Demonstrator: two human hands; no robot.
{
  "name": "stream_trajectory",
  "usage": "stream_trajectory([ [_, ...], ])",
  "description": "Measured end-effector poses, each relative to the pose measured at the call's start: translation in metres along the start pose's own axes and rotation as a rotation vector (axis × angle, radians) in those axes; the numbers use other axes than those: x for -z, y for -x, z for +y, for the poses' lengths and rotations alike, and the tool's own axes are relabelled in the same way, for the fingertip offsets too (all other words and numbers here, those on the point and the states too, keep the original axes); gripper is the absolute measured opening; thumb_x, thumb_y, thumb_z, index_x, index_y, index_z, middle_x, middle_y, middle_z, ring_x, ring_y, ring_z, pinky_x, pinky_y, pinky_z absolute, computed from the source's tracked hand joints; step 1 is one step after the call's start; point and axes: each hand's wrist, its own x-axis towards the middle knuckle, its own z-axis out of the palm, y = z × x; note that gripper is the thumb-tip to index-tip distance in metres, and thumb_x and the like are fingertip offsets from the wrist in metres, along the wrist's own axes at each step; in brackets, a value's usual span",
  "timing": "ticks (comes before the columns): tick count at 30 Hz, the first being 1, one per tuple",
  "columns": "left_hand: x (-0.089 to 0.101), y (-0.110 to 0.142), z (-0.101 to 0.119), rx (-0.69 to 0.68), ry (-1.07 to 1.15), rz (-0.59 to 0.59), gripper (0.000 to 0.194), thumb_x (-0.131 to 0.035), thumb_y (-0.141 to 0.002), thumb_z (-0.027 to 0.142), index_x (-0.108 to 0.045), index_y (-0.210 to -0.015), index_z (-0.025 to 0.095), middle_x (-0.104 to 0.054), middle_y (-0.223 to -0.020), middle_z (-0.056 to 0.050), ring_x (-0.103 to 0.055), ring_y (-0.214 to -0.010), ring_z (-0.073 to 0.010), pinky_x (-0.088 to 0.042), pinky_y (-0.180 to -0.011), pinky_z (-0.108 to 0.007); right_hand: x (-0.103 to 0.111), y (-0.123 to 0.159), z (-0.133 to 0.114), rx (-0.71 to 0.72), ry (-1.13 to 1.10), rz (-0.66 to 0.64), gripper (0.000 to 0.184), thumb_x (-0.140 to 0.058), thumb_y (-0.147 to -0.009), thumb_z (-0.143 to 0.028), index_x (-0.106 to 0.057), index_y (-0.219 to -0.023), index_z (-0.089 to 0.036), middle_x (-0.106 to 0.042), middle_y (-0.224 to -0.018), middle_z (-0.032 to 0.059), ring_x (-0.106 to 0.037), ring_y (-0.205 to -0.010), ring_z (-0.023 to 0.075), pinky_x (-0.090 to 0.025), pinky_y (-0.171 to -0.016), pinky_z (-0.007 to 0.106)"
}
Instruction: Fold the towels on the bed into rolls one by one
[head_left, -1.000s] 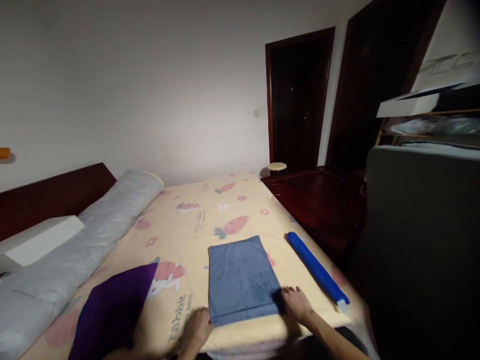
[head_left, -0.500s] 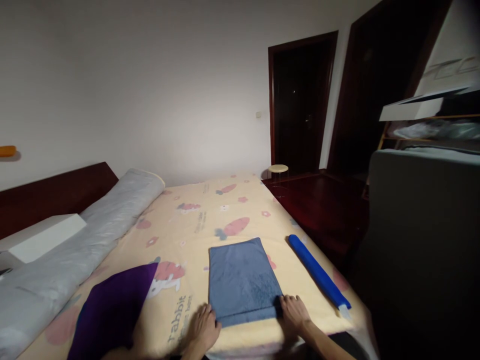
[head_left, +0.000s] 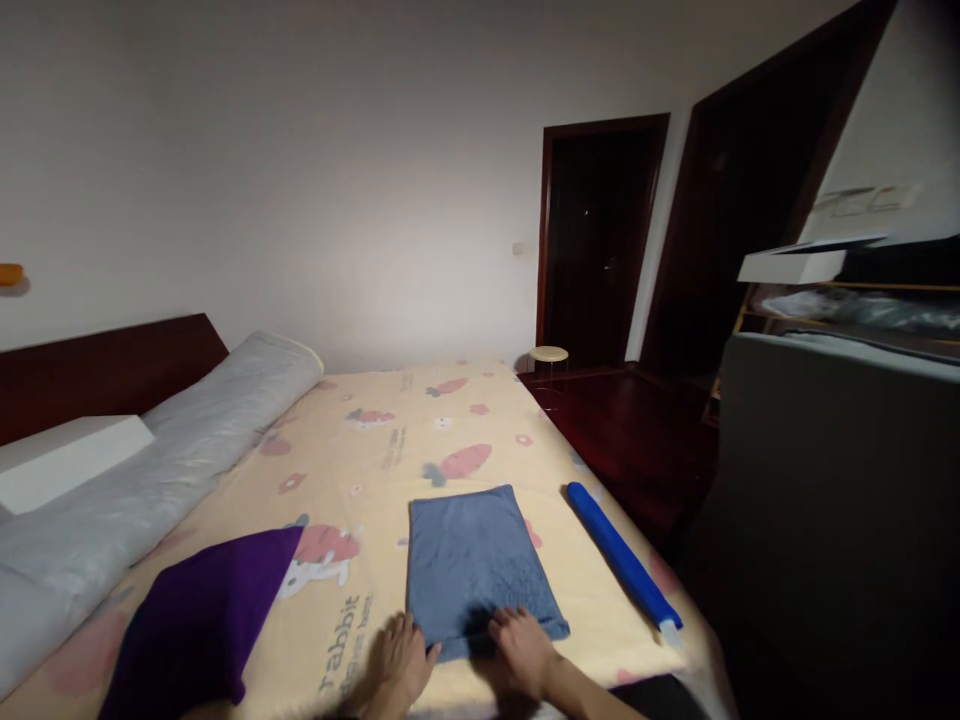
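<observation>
A blue-grey cloth point(head_left: 469, 555) lies flat on the bed, with a narrow fold along its near edge. At its near left corner, my left hand point(head_left: 405, 662) is closed with the corner between thumb and fingers. My right hand point(head_left: 526, 652) is closed over the middle of the folded near edge, fingers bent and pressed together; the fingertips are partly hidden. The cloth's near right corner sticks out beyond my right hand. To the left lies a purple cloth point(head_left: 202, 610). A long blue roll point(head_left: 622, 555) with a white end lies on the right.
The bed's cream sheet point(head_left: 390, 540) has carrot and rabbit prints. A grey rolled bedding point(head_left: 202, 445) and a white box point(head_left: 82, 450) are by the headboard point(head_left: 112, 375). A round stool point(head_left: 549, 354) stands near the dark door point(head_left: 600, 250). A dark panel point(head_left: 832, 520) borders the right.
My right hand has moved left from the cloth's near right corner to the middle of its near edge. The left hand stays at the left corner. The view has shifted slightly.
</observation>
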Motion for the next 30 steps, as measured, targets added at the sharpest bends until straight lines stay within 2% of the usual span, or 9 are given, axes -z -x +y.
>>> stream_trajectory([
  [3,-0.002,-0.001,-0.001,-0.001,-0.007,0.005,0.053,-0.039,-0.088,0.042,-0.06,-0.126,0.013,-0.046,-0.146,-0.016,-0.037,-0.138,-0.0317,-0.028,-0.113,-0.047,-0.021,-0.017,-0.045,0.011,-0.078,0.024,0.04,-0.061,-0.064,-0.023,-0.066,-0.104,-0.018,-0.07,-0.109,0.0134,-0.065,-0.099,0.0311,-0.047,-0.086,0.039],
  [5,-0.006,-0.003,-0.003,0.0,-0.017,0.002,0.049,-0.04,-0.087,0.037,-0.06,-0.127,0.017,-0.046,-0.147,-0.014,-0.037,-0.138,-0.03,-0.028,-0.113,-0.047,-0.037,-0.029,-0.07,-0.039,-0.122,0.054,0.035,-0.057,-0.069,-0.022,-0.066,-0.103,-0.018,-0.071,-0.105,0.014,-0.067,-0.093,0.0305,-0.049,-0.079,0.037],
  [8,-0.011,-0.008,-0.004,-0.003,-0.023,0.004,0.048,-0.041,-0.086,0.035,-0.06,-0.127,0.02,-0.048,-0.146,-0.013,-0.037,-0.137,-0.0298,-0.03,-0.112,-0.048,-0.055,-0.043,-0.091,-0.111,-0.155,0.1,0.031,-0.051,-0.074,-0.018,-0.067,-0.1,-0.019,-0.073,-0.102,0.013,-0.068,-0.093,0.0301,-0.049,-0.077,0.036],
  [12,-0.014,-0.01,-0.005,-0.001,-0.012,0.023,0.049,-0.039,-0.087,0.042,-0.063,-0.123,0.018,-0.05,-0.143,-0.015,-0.04,-0.135,-0.0328,-0.031,-0.11,-0.051,-0.062,-0.043,-0.088,-0.204,-0.164,0.148,0.028,-0.045,-0.08,-0.018,-0.067,-0.098,-0.019,-0.072,-0.101,0.0134,-0.067,-0.095,0.031,-0.048,-0.081,0.041],
  [17,-0.007,-0.007,-0.001,0.0,-0.031,0.043,0.053,-0.039,-0.087,0.043,-0.064,-0.121,0.011,-0.053,-0.139,-0.02,-0.042,-0.131,-0.0357,-0.03,-0.109,-0.052,-0.055,-0.032,-0.069,-0.262,-0.143,0.177,0.032,-0.038,-0.088,-0.018,-0.065,-0.104,-0.017,-0.071,-0.102,0.0141,-0.064,-0.098,0.0293,-0.043,-0.087,0.043],
  [21,-0.009,-0.003,0.011,-0.114,-0.046,0.111,0.048,-0.033,-0.089,0.025,-0.057,-0.13,0.016,-0.054,-0.139,-0.014,-0.041,-0.133,-0.0315,-0.028,-0.112,-0.05,-0.052,-0.031,-0.065,-0.242,-0.145,0.142,0.03,-0.04,-0.088,-0.019,-0.065,-0.104,-0.015,-0.07,-0.102,0.0151,-0.064,-0.098,0.0298,-0.042,-0.087,0.043],
  [23,-0.017,0.0,0.018,-0.22,-0.016,0.087,0.053,-0.03,-0.087,0.016,-0.05,-0.136,0.023,-0.051,-0.143,-0.008,-0.039,-0.135,-0.0266,-0.029,-0.114,-0.046,-0.051,-0.032,-0.065,-0.234,-0.148,0.125,0.029,-0.043,-0.086,-0.018,-0.065,-0.104,-0.015,-0.07,-0.102,0.0158,-0.064,-0.097,0.0307,-0.043,-0.086,0.043],
  [26,-0.032,0.005,0.025,-0.297,0.047,-0.02,0.058,-0.032,-0.085,0.016,-0.041,-0.142,0.025,-0.043,-0.15,-0.006,-0.033,-0.14,-0.0243,-0.027,-0.116,-0.042,-0.05,-0.033,-0.065,-0.211,-0.155,0.11,0.028,-0.043,-0.085,-0.016,-0.066,-0.101,-0.017,-0.071,-0.1,0.0141,-0.065,-0.095,0.0295,-0.043,-0.084,0.041],
  [30,-0.034,0.008,0.022,-0.243,0.085,-0.064,0.056,-0.03,-0.088,0.024,-0.039,-0.143,0.02,-0.038,-0.153,-0.009,-0.029,-0.142,-0.0251,-0.024,-0.117,-0.044,-0.049,-0.031,-0.063,-0.204,-0.16,0.125,0.025,-0.046,-0.084,-0.018,-0.066,-0.098,-0.018,-0.071,-0.099,0.0127,-0.065,-0.093,0.0287,-0.043,-0.083,0.04],
])
